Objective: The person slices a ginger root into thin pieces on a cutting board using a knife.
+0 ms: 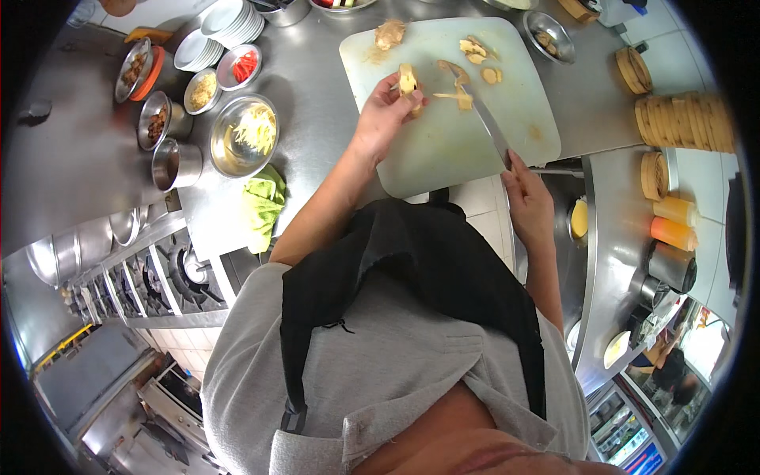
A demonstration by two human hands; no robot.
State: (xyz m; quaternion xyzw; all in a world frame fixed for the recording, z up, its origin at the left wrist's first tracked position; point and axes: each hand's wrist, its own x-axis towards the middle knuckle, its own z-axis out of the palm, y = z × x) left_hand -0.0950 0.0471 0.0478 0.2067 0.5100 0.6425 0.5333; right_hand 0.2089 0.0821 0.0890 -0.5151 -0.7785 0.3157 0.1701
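My left hand [386, 113] holds a partly peeled piece of ginger root [408, 79] upright above the white plastic cutting board [415, 160]. In my right hand [525, 190] is the handle of a knife [488, 123], its blade reaching up and left over the board. Pieces of ginger peel and trimmings [456, 77] lie by the blade's tip. More peel [475, 48] and a small cut piece [491, 75] are at the board's upper right. An unpeeled ginger lump [389, 34] rests near the board's top left.
Left of the board stand a metal bowl of pale yellow strips [217, 136], a bowl of red strips [224, 70], stacked white dishes [228, 25] and a green cloth [261, 208]. A metal bowl with ginger pieces [534, 53] sits upper right; bamboo steamers [683, 122] lie beyond.
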